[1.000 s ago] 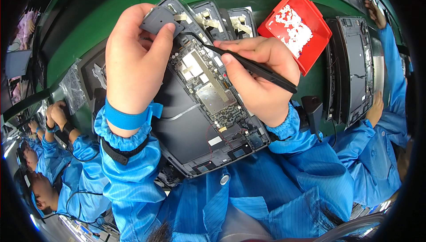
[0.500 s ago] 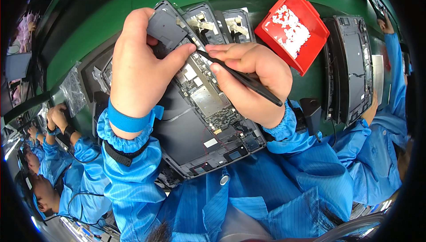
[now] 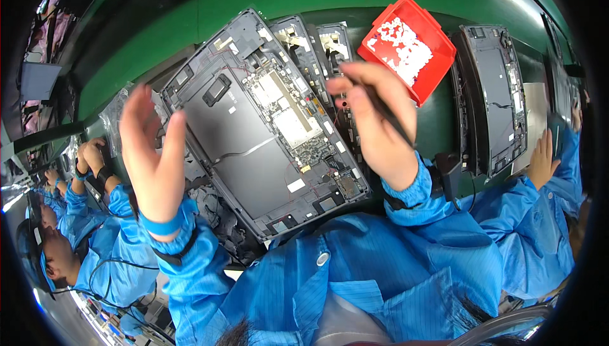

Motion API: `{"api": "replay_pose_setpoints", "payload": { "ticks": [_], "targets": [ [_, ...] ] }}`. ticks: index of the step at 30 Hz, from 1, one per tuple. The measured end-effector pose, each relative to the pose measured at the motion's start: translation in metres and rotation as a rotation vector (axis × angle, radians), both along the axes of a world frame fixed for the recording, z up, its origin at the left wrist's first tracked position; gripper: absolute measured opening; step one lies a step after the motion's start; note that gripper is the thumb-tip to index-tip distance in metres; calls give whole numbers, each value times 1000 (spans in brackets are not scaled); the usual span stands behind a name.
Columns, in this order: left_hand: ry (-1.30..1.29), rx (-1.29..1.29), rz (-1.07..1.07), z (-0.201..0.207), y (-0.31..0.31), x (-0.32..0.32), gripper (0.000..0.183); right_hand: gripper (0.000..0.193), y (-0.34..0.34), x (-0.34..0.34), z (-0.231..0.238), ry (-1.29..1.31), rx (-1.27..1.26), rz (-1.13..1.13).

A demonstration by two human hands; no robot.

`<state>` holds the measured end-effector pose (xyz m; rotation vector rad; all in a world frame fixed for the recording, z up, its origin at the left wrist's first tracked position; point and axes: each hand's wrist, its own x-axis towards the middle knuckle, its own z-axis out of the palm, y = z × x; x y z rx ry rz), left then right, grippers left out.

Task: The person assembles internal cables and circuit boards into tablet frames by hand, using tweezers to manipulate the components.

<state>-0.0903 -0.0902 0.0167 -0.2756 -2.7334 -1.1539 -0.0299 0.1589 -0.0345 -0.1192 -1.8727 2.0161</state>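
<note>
In front of me a grey electronic device housing (image 3: 247,175), perhaps of a tablet or laptop, lies tilted with its inside up. A circuit board (image 3: 293,124) runs along its right part, and a small black rectangular part (image 3: 217,90) sits in its upper left area. My left hand (image 3: 151,156) is off the housing's left edge, fingers apart, holding nothing. Over the right edge of the housing, my right hand (image 3: 380,124) grips a black pen-like tool, probably tweezers (image 3: 392,116), blurred by motion.
A red bin (image 3: 438,48) of small white pieces stands at the back right. More open housings stand behind mine (image 3: 333,41) and in a stack to the right (image 3: 498,105). Clear plastic film (image 3: 114,114) lies at the left. Co-workers sit on both sides, one hand (image 3: 542,159) at the right.
My left hand has let go of the housing's upper end and moved left and down. My right hand has lifted off the board to the right with the tool, uncovering the housing.
</note>
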Motion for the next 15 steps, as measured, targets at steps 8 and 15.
{"api": "replay_pose_setpoints", "payload": {
  "ticks": [8,15],
  "targets": [
    [-198,243,180,-57,5,92,55,21,-11,20,3,12,445,157],
    [1,661,251,-19,17,74,49,21,-16,17,16,148,63,177]
  ]
}}
